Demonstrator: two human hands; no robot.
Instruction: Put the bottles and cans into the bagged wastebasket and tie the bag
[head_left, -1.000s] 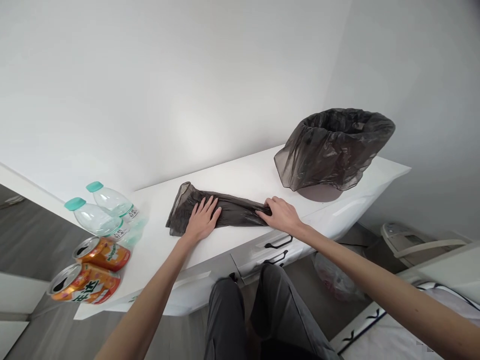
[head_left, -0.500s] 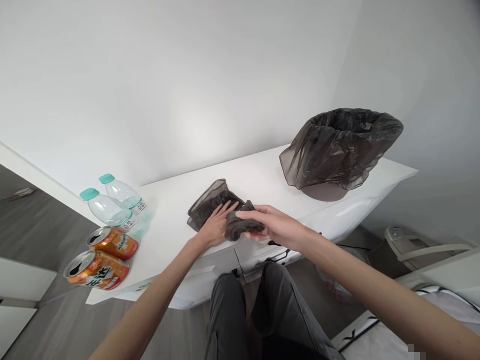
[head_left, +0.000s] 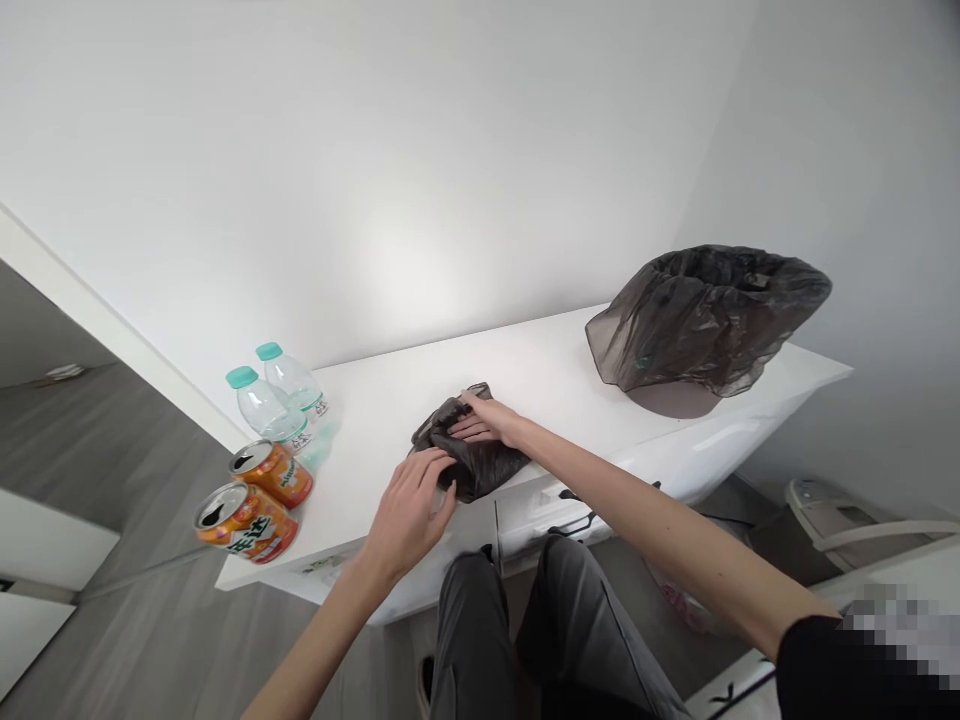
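A folded dark, see-through trash bag point(head_left: 491, 470) lies bunched near the front edge of the white cabinet top. My right hand point(head_left: 486, 420) is on its upper part, with thumb and fingers around a fold of the plastic. At the bag's left end, my left hand point(head_left: 412, 505) has its fingers and thumb apart, its fingertips near or touching the plastic. Further right stands a brown bin point(head_left: 679, 398) lined with a similar dark bag point(head_left: 697, 330), its top gathered loosely over the rim.
On the left end of the cabinet top point(head_left: 375, 400) stand two clear bottles point(head_left: 270, 405) with teal caps. In front of them are two opened orange soda cans point(head_left: 251, 525). A white wall point(head_left: 420, 180) rises behind; drawer handles point(head_left: 577, 525) stick out below.
My left hand has left the bag's middle, moving toward me with its fingers spread. My right hand has shifted onto the bag's upper part, and the rolled bundle now lies flatter. The view has shifted slightly.
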